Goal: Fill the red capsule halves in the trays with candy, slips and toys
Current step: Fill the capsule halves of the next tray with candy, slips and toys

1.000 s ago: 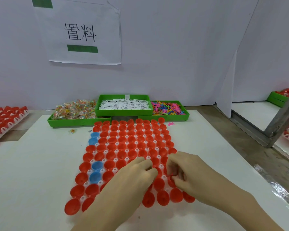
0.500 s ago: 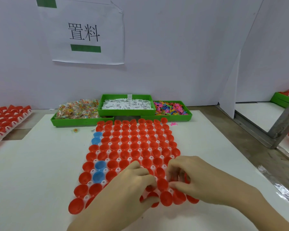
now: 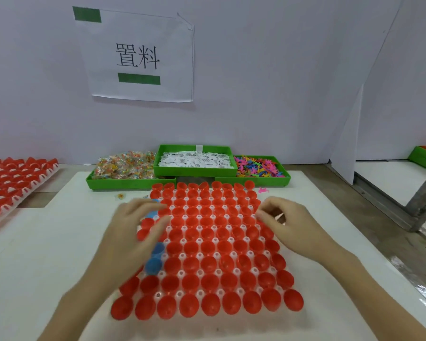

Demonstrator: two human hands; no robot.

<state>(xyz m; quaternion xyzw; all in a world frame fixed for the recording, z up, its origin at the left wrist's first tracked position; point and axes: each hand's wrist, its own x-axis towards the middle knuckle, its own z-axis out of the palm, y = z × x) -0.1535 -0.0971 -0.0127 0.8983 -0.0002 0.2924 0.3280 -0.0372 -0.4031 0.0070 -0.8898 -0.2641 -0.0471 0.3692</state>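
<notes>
Nearest the camera, a white tray [image 3: 208, 293] on the white table [image 3: 47, 267] holds a grid of open red capsule halves [image 3: 212, 252], mouths up and, as far as the view shows, unfilled; a few blue capsule halves [image 3: 155, 263] sit in its left columns. The left hand [image 3: 135, 230] lies over the tray's left side with fingers straight and loosely spread, holding nothing, partly covering the blue halves. The right hand [image 3: 284, 222] hovers at the tray's right edge with fingers curled inward toward the thumb; motion blur makes it hard to tell whether anything is pinched between them. Just beyond the tray's far corners, a loose candy [image 3: 120, 196] and a pink toy [image 3: 263, 190] lie on the table. Behind these stand three green bins: the left bin [image 3: 130, 183] heaped with wrapped candy, the middle bin [image 3: 194, 170] raised and full of white paper slips, the right bin [image 3: 263, 179] full of colourful plastic toys. Far left, another tray of red halves [image 3: 12, 183] rests beside the table. A paper sign [image 3: 138, 56] hangs on the wall behind.
</notes>
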